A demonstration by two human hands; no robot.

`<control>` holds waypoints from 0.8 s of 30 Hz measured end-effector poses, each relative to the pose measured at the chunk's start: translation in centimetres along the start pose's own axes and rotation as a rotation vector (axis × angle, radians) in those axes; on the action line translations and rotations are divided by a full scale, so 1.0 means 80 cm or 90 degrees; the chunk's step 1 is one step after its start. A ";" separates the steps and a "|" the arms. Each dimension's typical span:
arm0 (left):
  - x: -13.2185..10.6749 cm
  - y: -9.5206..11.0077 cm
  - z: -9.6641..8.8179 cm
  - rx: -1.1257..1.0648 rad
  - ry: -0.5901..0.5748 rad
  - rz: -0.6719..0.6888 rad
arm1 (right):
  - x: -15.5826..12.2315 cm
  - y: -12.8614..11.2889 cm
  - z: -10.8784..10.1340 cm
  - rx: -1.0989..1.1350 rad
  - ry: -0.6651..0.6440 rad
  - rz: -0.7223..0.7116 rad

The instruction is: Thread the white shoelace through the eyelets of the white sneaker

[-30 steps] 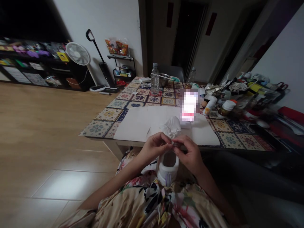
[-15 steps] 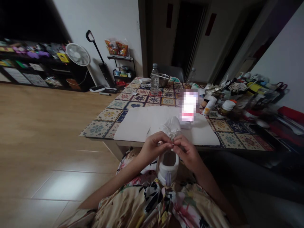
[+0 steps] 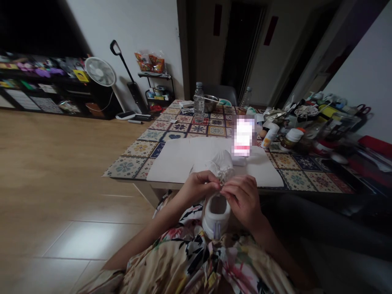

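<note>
A white shoe (image 3: 212, 224) rests on my lap, its heel toward me and its toe toward the table edge. Purple strips mark the heel, and the foot opening faces up. At the lacing, the fingertips of my left hand (image 3: 200, 185) are pinched together on a white shoelace. My right hand (image 3: 245, 200) is closed at the same spot, fingers curled over the lace and partly hiding it. Both hands meet just in front of the shoe's opening. The lace between the fingertips is too small to follow clearly.
A white sheet (image 3: 176, 157) covers the near part of the patterned table (image 3: 131, 165). A lit phone (image 3: 243, 136) stands on it. Beyond are a plastic bottle (image 3: 199, 107) and a metal bowl (image 3: 210, 105). Jars, a white tube (image 3: 270, 136) and clutter crowd the right side.
My right hand has turned and risen slightly, its fingers now curled over more with the back of the hand showing. My left hand has shifted slightly left. The shoe stays in place.
</note>
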State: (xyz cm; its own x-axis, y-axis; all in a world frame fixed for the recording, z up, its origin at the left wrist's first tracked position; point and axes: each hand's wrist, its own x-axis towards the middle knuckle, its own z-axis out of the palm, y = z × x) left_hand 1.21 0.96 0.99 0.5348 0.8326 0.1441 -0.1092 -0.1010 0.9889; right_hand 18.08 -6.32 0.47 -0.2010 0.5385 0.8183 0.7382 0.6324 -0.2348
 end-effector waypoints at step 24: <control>0.001 -0.006 -0.036 0.260 -0.041 0.168 | -0.001 0.001 -0.009 0.134 -0.121 0.106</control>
State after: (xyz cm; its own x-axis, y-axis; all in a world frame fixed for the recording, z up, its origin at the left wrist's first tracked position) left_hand -1.09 2.62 0.41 0.5851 0.7160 0.3807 0.0832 -0.5200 0.8501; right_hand 18.64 -6.68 0.75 -0.2206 0.7258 0.6516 0.6255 0.6179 -0.4765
